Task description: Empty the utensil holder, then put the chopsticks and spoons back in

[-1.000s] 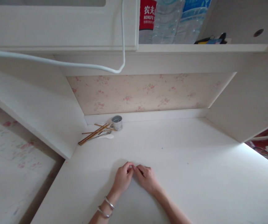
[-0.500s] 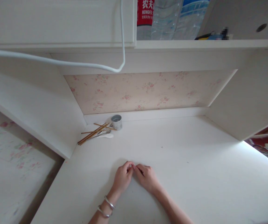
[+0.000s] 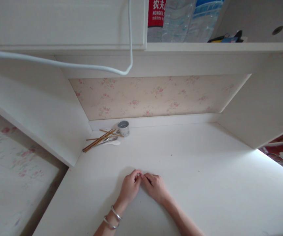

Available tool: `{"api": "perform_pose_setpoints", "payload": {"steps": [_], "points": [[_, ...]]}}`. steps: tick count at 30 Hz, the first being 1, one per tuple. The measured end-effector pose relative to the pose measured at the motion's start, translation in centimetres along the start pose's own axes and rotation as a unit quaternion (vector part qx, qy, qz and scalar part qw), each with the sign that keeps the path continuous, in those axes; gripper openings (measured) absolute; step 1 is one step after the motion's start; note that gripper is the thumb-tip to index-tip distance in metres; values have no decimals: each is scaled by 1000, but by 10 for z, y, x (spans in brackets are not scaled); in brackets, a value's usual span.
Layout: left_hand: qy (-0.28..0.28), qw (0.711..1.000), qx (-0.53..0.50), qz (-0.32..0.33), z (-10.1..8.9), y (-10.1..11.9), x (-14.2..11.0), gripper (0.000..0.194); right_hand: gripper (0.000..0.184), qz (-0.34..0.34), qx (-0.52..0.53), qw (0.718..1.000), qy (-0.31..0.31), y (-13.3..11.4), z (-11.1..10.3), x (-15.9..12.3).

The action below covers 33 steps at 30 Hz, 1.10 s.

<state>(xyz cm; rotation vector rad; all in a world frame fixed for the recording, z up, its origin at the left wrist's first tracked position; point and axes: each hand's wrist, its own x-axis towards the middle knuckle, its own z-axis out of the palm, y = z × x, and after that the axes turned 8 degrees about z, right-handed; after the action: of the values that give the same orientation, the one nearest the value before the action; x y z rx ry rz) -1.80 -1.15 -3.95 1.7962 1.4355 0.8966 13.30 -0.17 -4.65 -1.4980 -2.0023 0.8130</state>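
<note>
My left hand [image 3: 131, 185] rests on the white tabletop [image 3: 220, 183] with its fingers curled in, two silver bangles [image 3: 113, 218] on the wrist. Fingertip to fingertip against it lies my right hand [image 3: 155, 186], also closed. No object shows in either hand. Farther back on the left, well away from both hands, are several wooden chopsticks [image 3: 97, 141] in a loose, crossed pile. Metal spoons [image 3: 111, 139] and a white spoon [image 3: 114, 143] lie among and beside them. A grey perforated utensil cup [image 3: 124, 129] stands upright at the right end of the pile.
A white cable [image 3: 82, 66] hangs across the upper left, in front of the cupboard door [image 3: 65, 23]. Plastic bottles [image 3: 178, 23] stand on the overhead shelf [image 3: 205, 47]. White side panels [image 3: 261, 98] and a floral back wall [image 3: 153, 95] enclose the desk.
Both hands keep the same pose and place. Only the camera view has shifted very slightly.
</note>
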Motion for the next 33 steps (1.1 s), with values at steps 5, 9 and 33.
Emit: {"api": "perform_pose_setpoints", "payload": {"steps": [5,9,33], "points": [[0,1000,9,3,0,-1,0,24,45,-2,-9,1000,-3,0,0,0],[2,1000,6,1,0,0,0,24,45,-3,-13,1000,-4,-1,-1,-1],[3,1000,11,10,1,1,0,23,42,-13,-15,1000,5,3,2,0]]}}
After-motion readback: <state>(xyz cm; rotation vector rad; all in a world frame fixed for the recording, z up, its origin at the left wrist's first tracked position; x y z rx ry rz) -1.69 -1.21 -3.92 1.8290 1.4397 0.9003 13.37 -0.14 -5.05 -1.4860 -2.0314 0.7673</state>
